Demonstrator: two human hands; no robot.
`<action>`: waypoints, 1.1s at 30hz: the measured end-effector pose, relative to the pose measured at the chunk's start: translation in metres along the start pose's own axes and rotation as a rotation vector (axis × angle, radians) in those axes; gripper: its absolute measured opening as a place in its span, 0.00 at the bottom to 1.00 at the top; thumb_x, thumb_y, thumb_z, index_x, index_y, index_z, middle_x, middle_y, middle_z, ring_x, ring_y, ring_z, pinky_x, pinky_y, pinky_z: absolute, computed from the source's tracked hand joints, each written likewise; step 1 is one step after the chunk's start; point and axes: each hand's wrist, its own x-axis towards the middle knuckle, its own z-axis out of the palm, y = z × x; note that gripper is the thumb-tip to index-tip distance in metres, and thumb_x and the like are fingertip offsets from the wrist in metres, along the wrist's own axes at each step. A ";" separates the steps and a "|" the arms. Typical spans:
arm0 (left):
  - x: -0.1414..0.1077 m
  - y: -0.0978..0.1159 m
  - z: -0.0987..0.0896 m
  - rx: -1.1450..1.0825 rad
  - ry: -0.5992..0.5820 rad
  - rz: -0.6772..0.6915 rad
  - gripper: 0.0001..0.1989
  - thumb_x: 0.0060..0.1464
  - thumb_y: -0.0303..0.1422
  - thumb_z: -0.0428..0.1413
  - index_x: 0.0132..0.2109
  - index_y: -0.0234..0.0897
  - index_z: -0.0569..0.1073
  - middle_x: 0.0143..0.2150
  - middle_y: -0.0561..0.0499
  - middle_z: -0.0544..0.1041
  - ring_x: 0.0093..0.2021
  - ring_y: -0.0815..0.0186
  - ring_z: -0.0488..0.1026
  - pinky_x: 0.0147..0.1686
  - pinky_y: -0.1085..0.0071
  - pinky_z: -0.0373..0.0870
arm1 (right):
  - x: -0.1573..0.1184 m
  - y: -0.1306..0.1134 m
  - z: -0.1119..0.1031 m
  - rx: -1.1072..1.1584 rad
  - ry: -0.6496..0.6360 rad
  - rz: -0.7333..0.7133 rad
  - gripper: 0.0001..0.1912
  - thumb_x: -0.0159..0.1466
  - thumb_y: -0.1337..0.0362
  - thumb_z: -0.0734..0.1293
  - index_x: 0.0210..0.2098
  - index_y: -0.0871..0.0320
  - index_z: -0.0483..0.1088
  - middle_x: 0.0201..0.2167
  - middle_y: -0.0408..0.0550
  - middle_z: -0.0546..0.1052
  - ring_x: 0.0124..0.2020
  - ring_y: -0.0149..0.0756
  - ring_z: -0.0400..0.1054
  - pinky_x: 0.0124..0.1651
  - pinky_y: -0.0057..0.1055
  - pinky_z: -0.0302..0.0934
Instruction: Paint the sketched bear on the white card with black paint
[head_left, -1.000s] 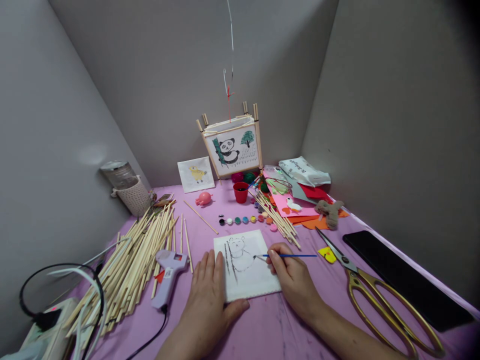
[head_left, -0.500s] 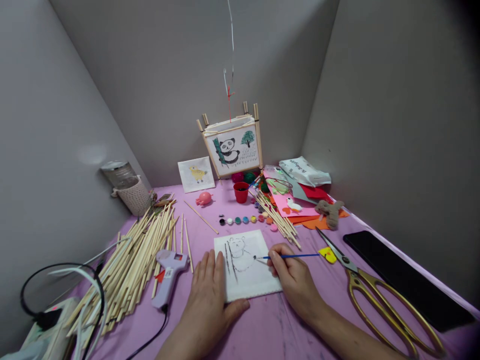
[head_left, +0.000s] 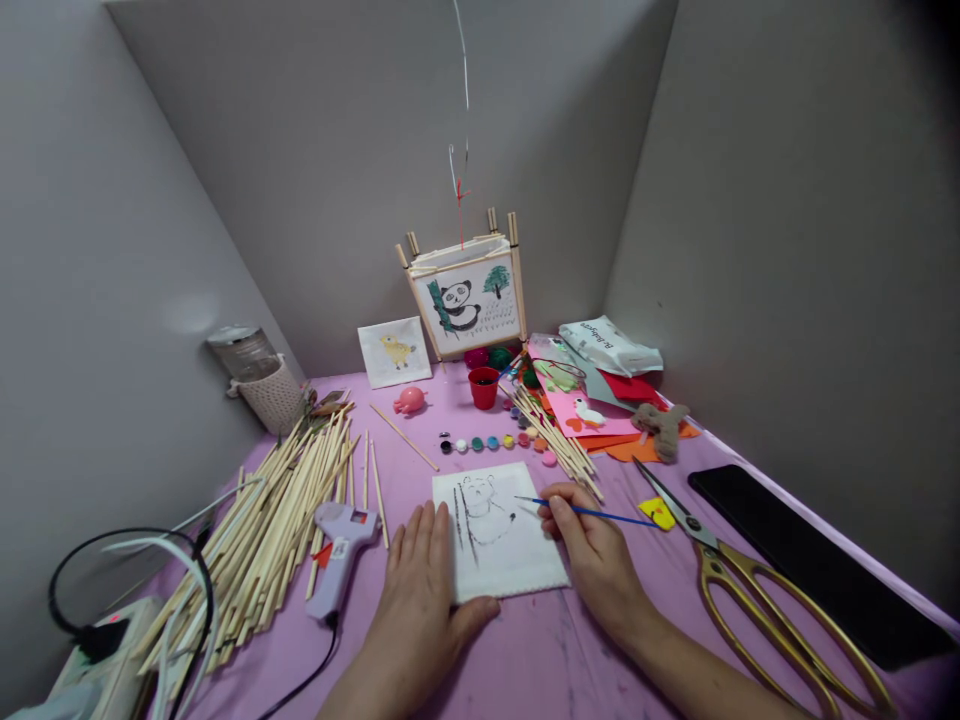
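A blue paintbrush (head_left: 611,516) is pinched in the fingers of the right hand (head_left: 591,555); just left of this grip lies the white canvas (head_left: 514,572), its left edge met by the flat, spread left hand (head_left: 420,585). Compared with half a second ago, the brush tip is lifted off the dark spot (head_left: 513,517). Well beyond the grip, "Babycare" can be read on a white packet (head_left: 626,352).
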 end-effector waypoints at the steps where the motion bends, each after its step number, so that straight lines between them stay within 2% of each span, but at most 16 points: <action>1: 0.000 -0.001 0.002 -0.003 0.022 0.012 0.43 0.52 0.42 0.52 0.67 0.27 0.44 0.68 0.32 0.52 0.69 0.44 0.44 0.64 0.43 0.47 | 0.000 0.000 0.000 0.001 -0.004 -0.005 0.15 0.68 0.52 0.57 0.40 0.55 0.66 0.33 0.45 0.72 0.35 0.35 0.67 0.40 0.30 0.61; 7: -0.001 -0.007 0.012 0.013 0.140 0.077 0.50 0.50 0.42 0.56 0.69 0.33 0.35 0.67 0.32 0.54 0.68 0.43 0.48 0.62 0.41 0.52 | 0.000 0.001 0.001 0.000 -0.018 -0.016 0.15 0.67 0.52 0.57 0.41 0.56 0.68 0.32 0.45 0.74 0.36 0.36 0.68 0.40 0.30 0.61; 10: -0.001 -0.007 0.012 0.028 0.135 0.070 0.48 0.51 0.42 0.56 0.69 0.32 0.38 0.67 0.32 0.54 0.68 0.43 0.47 0.62 0.42 0.52 | 0.002 0.003 0.001 0.019 0.005 -0.018 0.15 0.67 0.52 0.58 0.41 0.56 0.67 0.33 0.46 0.74 0.37 0.36 0.68 0.40 0.30 0.61; 13: -0.001 -0.007 0.010 0.038 0.086 0.052 0.45 0.51 0.43 0.55 0.68 0.26 0.45 0.67 0.30 0.53 0.68 0.42 0.47 0.62 0.42 0.52 | 0.008 -0.002 0.001 0.030 0.029 -0.017 0.14 0.66 0.52 0.59 0.40 0.56 0.67 0.32 0.46 0.74 0.35 0.36 0.68 0.38 0.31 0.62; 16: 0.000 -0.005 0.005 0.034 0.037 0.033 0.44 0.51 0.44 0.55 0.67 0.22 0.50 0.67 0.28 0.52 0.68 0.42 0.47 0.63 0.43 0.51 | 0.022 -0.016 0.003 -0.012 -0.005 -0.057 0.13 0.66 0.54 0.59 0.38 0.56 0.68 0.30 0.46 0.74 0.31 0.36 0.68 0.35 0.31 0.61; 21: 0.003 0.003 -0.007 0.010 -0.067 -0.031 0.44 0.51 0.45 0.54 0.66 0.20 0.51 0.68 0.30 0.49 0.68 0.43 0.43 0.64 0.43 0.48 | 0.061 -0.036 0.024 -0.016 -0.017 -0.209 0.13 0.66 0.55 0.59 0.35 0.57 0.69 0.28 0.44 0.74 0.29 0.34 0.68 0.35 0.30 0.61; 24: 0.004 0.007 -0.015 0.011 -0.135 -0.057 0.45 0.51 0.47 0.53 0.67 0.19 0.50 0.68 0.31 0.46 0.69 0.44 0.41 0.65 0.44 0.45 | 0.086 -0.034 0.045 -0.001 -0.082 -0.248 0.12 0.65 0.57 0.59 0.33 0.57 0.68 0.27 0.45 0.75 0.27 0.34 0.68 0.33 0.29 0.60; 27: 0.005 0.010 -0.021 0.011 -0.196 -0.081 0.47 0.51 0.49 0.53 0.67 0.19 0.49 0.69 0.31 0.43 0.69 0.45 0.38 0.65 0.45 0.42 | 0.102 -0.026 0.063 -0.124 -0.095 -0.292 0.11 0.65 0.59 0.59 0.33 0.57 0.69 0.26 0.44 0.75 0.27 0.34 0.68 0.32 0.29 0.59; 33: 0.006 0.014 -0.028 0.002 -0.263 -0.110 0.47 0.51 0.49 0.51 0.67 0.20 0.45 0.69 0.34 0.39 0.69 0.47 0.34 0.66 0.46 0.39 | 0.107 -0.022 0.077 -0.254 -0.077 -0.366 0.12 0.64 0.61 0.58 0.32 0.56 0.71 0.26 0.44 0.76 0.30 0.35 0.69 0.36 0.29 0.57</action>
